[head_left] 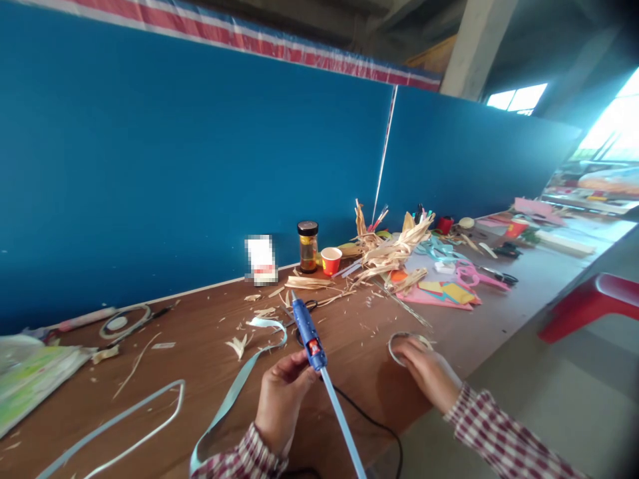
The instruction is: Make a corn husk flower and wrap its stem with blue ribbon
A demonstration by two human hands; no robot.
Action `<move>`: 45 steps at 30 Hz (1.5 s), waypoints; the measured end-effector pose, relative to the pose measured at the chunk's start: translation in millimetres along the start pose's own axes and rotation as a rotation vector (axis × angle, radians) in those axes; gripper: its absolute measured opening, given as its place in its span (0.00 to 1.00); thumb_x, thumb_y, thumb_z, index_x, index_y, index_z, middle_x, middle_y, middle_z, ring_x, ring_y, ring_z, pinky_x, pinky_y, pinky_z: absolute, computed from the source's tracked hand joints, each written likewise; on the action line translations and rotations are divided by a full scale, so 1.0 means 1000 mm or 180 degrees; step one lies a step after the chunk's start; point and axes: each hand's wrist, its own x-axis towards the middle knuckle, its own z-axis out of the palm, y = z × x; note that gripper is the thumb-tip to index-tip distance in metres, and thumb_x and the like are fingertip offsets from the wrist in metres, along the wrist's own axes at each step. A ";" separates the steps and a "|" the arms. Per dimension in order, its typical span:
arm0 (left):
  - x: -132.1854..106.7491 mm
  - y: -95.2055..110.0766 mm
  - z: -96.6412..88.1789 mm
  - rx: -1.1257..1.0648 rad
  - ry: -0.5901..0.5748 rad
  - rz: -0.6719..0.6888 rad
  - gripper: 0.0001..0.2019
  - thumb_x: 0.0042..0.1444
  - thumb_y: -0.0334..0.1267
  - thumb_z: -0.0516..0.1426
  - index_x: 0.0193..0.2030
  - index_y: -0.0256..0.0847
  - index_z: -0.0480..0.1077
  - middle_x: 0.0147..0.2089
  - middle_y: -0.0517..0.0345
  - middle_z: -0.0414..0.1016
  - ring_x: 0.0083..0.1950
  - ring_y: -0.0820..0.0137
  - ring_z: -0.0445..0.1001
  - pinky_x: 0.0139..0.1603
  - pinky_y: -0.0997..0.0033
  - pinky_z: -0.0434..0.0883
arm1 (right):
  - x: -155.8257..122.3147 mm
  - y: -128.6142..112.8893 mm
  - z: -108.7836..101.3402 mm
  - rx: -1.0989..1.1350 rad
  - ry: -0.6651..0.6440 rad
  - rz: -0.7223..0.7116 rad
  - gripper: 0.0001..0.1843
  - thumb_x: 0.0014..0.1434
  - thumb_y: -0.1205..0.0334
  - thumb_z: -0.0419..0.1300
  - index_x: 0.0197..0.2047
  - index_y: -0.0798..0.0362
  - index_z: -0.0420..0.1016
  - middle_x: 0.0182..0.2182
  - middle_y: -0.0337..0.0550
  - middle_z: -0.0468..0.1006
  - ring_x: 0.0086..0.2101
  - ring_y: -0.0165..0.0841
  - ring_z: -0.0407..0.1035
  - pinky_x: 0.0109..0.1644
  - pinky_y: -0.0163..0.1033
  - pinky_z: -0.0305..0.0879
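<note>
My left hand [282, 399] is closed around the handle of a blue hot glue gun [308, 334], whose nozzle points away from me and whose glue stick [343, 426] sticks out toward me. My right hand [426, 371] rests on the wooden table [359, 346], fingers curled over a pale ring [399, 342] of strip material. A light blue ribbon [234, 386] runs along the table just left of my left hand. The gun's black cord [379, 426] trails off the table's front edge.
Dried husk strips [394, 253], a red paper cup [330, 260], a dark-lidded jar [308, 246], pink scissors [474, 274] and coloured paper [444, 293] lie farther along the table. A blue wall [174, 166] backs the table. A red plastic stool [594, 303] stands on the right.
</note>
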 end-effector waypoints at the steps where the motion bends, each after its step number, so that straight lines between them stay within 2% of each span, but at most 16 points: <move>1: -0.001 -0.001 0.001 -0.0010 0.0009 -0.0007 0.14 0.27 0.30 0.68 0.26 0.37 0.76 0.27 0.57 0.78 0.30 0.71 0.74 0.36 0.73 0.71 | 0.003 0.008 -0.001 0.0023 -0.0039 0.0048 0.14 0.57 0.69 0.46 0.39 0.49 0.71 0.37 0.46 0.73 0.38 0.37 0.68 0.41 0.43 0.66; 3: -0.002 -0.003 0.003 -0.0014 -0.0016 -0.0024 0.13 0.29 0.31 0.68 0.26 0.37 0.76 0.27 0.57 0.78 0.30 0.71 0.74 0.35 0.74 0.71 | 0.012 0.023 -0.004 0.0031 0.0023 0.0147 0.13 0.58 0.67 0.46 0.38 0.49 0.72 0.35 0.45 0.74 0.36 0.36 0.69 0.41 0.42 0.67; 7: -0.003 -0.006 0.002 0.0035 -0.0129 -0.0014 0.12 0.30 0.31 0.68 0.26 0.36 0.76 0.27 0.58 0.78 0.29 0.72 0.73 0.34 0.75 0.70 | 0.029 0.054 -0.020 -0.0012 0.0675 0.0629 0.11 0.57 0.61 0.48 0.37 0.49 0.71 0.37 0.45 0.76 0.37 0.38 0.70 0.44 0.45 0.66; 9: -0.003 -0.006 0.000 0.0013 -0.0129 -0.0040 0.12 0.30 0.30 0.68 0.27 0.36 0.76 0.27 0.58 0.78 0.30 0.72 0.73 0.35 0.76 0.70 | 0.030 0.070 -0.032 0.0058 0.0730 0.0884 0.12 0.56 0.61 0.48 0.39 0.50 0.71 0.37 0.45 0.76 0.36 0.38 0.71 0.42 0.44 0.67; 11: -0.002 -0.008 -0.001 -0.0019 -0.0126 -0.0100 0.12 0.30 0.30 0.68 0.27 0.36 0.76 0.28 0.57 0.78 0.30 0.72 0.74 0.35 0.76 0.70 | 0.023 0.083 -0.043 0.0091 0.0425 0.0936 0.14 0.54 0.63 0.49 0.41 0.50 0.71 0.37 0.45 0.77 0.35 0.38 0.72 0.40 0.43 0.68; 14: -0.001 -0.010 -0.002 0.0025 -0.0138 -0.0100 0.12 0.31 0.30 0.67 0.28 0.36 0.75 0.28 0.57 0.78 0.30 0.72 0.74 0.35 0.76 0.71 | 0.007 0.093 -0.050 0.0012 -0.0172 0.0790 0.22 0.47 0.69 0.50 0.45 0.48 0.70 0.42 0.43 0.76 0.32 0.36 0.72 0.39 0.42 0.67; 17: -0.002 -0.013 0.000 0.0126 -0.0194 -0.0036 0.12 0.31 0.30 0.67 0.28 0.36 0.75 0.28 0.58 0.78 0.30 0.73 0.74 0.35 0.77 0.71 | -0.002 0.092 -0.046 -0.0037 -0.0426 0.0790 0.26 0.45 0.69 0.51 0.49 0.48 0.68 0.46 0.43 0.73 0.27 0.33 0.70 0.37 0.41 0.67; 21: -0.003 -0.017 0.000 0.0159 -0.0219 0.0039 0.12 0.31 0.32 0.67 0.27 0.36 0.75 0.26 0.58 0.77 0.29 0.73 0.73 0.34 0.76 0.71 | 0.007 0.081 -0.039 -0.0122 -0.0745 0.0805 0.25 0.47 0.68 0.52 0.50 0.50 0.67 0.48 0.45 0.71 0.35 0.34 0.70 0.40 0.38 0.65; 24: -0.004 -0.020 -0.002 0.0154 -0.0206 0.0060 0.12 0.31 0.33 0.67 0.27 0.37 0.74 0.26 0.59 0.77 0.29 0.72 0.73 0.34 0.75 0.71 | 0.017 0.076 -0.036 -0.0248 -0.0829 0.0785 0.17 0.48 0.68 0.52 0.44 0.50 0.69 0.42 0.44 0.73 0.38 0.34 0.69 0.41 0.36 0.63; 29: -0.002 -0.026 -0.006 0.0240 -0.0225 0.0086 0.11 0.33 0.32 0.67 0.28 0.37 0.74 0.27 0.59 0.77 0.30 0.72 0.73 0.34 0.76 0.71 | 0.022 0.074 -0.027 -0.0714 -0.0730 0.0760 0.04 0.51 0.65 0.53 0.32 0.52 0.68 0.31 0.43 0.72 0.32 0.33 0.67 0.37 0.35 0.61; 33: -0.002 -0.027 -0.007 0.0201 -0.0242 0.0092 0.11 0.34 0.33 0.66 0.28 0.36 0.74 0.27 0.58 0.77 0.30 0.72 0.73 0.34 0.75 0.71 | 0.023 0.069 -0.022 -0.0973 -0.0738 0.0782 0.07 0.55 0.64 0.50 0.29 0.51 0.68 0.29 0.42 0.72 0.31 0.32 0.67 0.35 0.34 0.59; 38: -0.001 -0.026 -0.007 0.0183 -0.0233 0.0108 0.11 0.33 0.32 0.66 0.27 0.37 0.73 0.28 0.58 0.77 0.31 0.72 0.73 0.36 0.75 0.71 | 0.032 0.055 -0.036 -0.0994 -0.0917 0.0719 0.10 0.57 0.63 0.48 0.29 0.50 0.68 0.25 0.38 0.71 0.26 0.30 0.65 0.31 0.33 0.56; 42: 0.001 -0.029 -0.009 0.0231 -0.0199 0.0130 0.11 0.33 0.32 0.67 0.28 0.36 0.73 0.28 0.57 0.77 0.32 0.70 0.74 0.37 0.73 0.71 | 0.040 0.048 -0.049 -0.0634 -0.0941 0.0626 0.13 0.57 0.59 0.46 0.25 0.53 0.66 0.18 0.36 0.65 0.22 0.28 0.59 0.26 0.32 0.53; 45: 0.002 -0.031 -0.011 0.0244 -0.0198 0.0130 0.12 0.33 0.32 0.67 0.28 0.37 0.73 0.28 0.58 0.77 0.32 0.70 0.74 0.37 0.73 0.71 | 0.044 0.049 -0.052 -0.0380 -0.0828 0.0650 0.13 0.56 0.58 0.47 0.24 0.53 0.64 0.17 0.35 0.62 0.21 0.28 0.57 0.25 0.31 0.52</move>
